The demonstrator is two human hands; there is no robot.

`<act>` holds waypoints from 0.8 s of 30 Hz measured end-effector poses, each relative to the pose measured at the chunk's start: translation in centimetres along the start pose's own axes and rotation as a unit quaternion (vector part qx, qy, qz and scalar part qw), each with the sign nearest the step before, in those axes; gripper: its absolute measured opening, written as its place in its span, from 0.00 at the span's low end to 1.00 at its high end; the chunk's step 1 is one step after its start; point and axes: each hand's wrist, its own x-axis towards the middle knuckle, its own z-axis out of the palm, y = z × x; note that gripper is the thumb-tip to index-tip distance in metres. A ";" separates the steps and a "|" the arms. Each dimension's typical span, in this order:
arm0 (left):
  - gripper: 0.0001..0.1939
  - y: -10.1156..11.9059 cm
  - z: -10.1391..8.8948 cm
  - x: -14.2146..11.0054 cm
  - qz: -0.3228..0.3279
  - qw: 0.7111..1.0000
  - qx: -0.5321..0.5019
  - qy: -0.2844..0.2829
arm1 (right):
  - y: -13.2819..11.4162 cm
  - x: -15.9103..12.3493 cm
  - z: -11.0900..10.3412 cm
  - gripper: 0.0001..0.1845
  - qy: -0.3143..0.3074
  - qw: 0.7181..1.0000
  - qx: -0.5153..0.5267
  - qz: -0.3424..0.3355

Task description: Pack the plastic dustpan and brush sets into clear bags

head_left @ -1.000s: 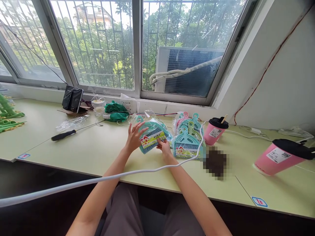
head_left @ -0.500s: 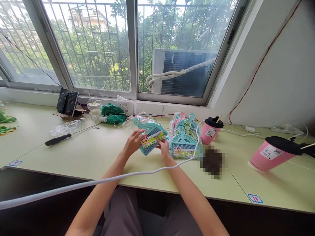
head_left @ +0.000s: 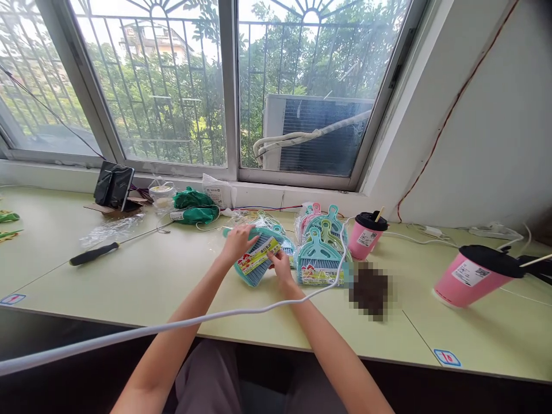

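Both my hands hold a teal mini broom-and-dustpan set (head_left: 257,261) with a yellow label, wrapped in clear plastic, just above the pale green table (head_left: 164,282). My left hand (head_left: 236,244) grips its upper left edge with curled fingers. My right hand (head_left: 280,267) pinches its lower right corner. Right beside it lies a stack of similar teal and pink packaged sets (head_left: 319,253).
A white cable (head_left: 181,325) runs across my arms. Two pink cups with black lids, one (head_left: 365,236) near the stack, another (head_left: 476,276) tilted at right. A black-handled screwdriver (head_left: 92,253), green bag (head_left: 192,206), black phone stand (head_left: 112,185) at the back left.
The set has tilted and moved slightly lower towards the table; my left hand has shifted onto its top edge. The view has drifted a little to the right.
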 end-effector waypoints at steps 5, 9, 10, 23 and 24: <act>0.19 1.4 0.3 0.0 -0.013 0.998 0.058 0.001 | 0.2 0.1 0.2 0.24 -0.004 0.999 0.008 0.036; 0.12 2.5 0.5 0.7 -0.044 0.997 0.041 0.043 | 0.2 -0.1 0.5 0.22 -0.010 0.999 0.010 0.031; 0.12 2.6 0.5 1.0 -0.050 0.997 0.029 0.043 | 0.2 -0.2 0.5 0.22 -0.013 0.999 0.009 0.028; 0.22 6.6 2.3 -1.2 0.141 0.976 0.163 -0.021 | 0.2 -0.1 0.8 0.21 0.043 0.998 0.029 0.039; 0.22 6.6 2.5 -1.3 0.139 0.977 0.163 -0.019 | 0.3 0.0 0.8 0.18 0.040 0.998 0.024 0.039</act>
